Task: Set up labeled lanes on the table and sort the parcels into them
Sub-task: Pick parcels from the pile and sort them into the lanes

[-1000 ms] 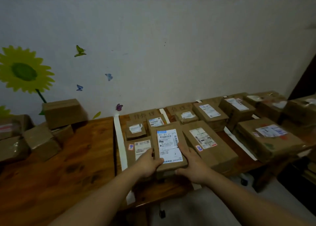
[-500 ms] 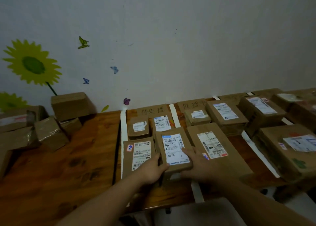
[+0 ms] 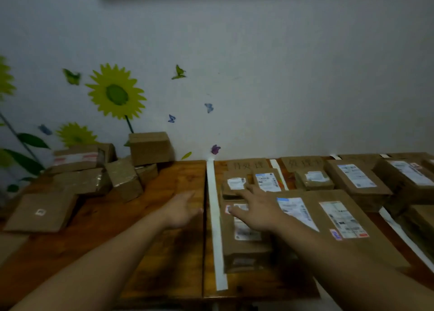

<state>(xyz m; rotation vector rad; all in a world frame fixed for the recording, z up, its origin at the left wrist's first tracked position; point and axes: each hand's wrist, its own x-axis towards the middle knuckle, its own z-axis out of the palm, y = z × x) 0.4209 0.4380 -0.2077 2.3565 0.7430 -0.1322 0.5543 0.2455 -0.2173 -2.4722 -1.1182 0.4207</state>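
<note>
- Left hand (image 3: 180, 209): hovering over bare desk (image 3: 164, 252); grip apart, holding nothing.
- Right hand (image 3: 258, 209): reaching over labelled parcel (image 3: 246, 252); grip apart, fingers spreading.
- White tape strip (image 3: 215, 216): lying between the 2 hands.
- Unsorted parcels (image 3: 122, 179): sitting heaped at desk's left, near the wall.

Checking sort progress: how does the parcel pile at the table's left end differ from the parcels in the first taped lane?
The pile is jumbled, boxes stacked and tilted; the lane parcels lie flat, side by side. The pile shows mostly bare cardboard; the lane parcels show white labels facing up. The pile sits left of the white tape strip; the lane parcels right of it. Both are brown cardboard boxes on the wooden table.
</note>
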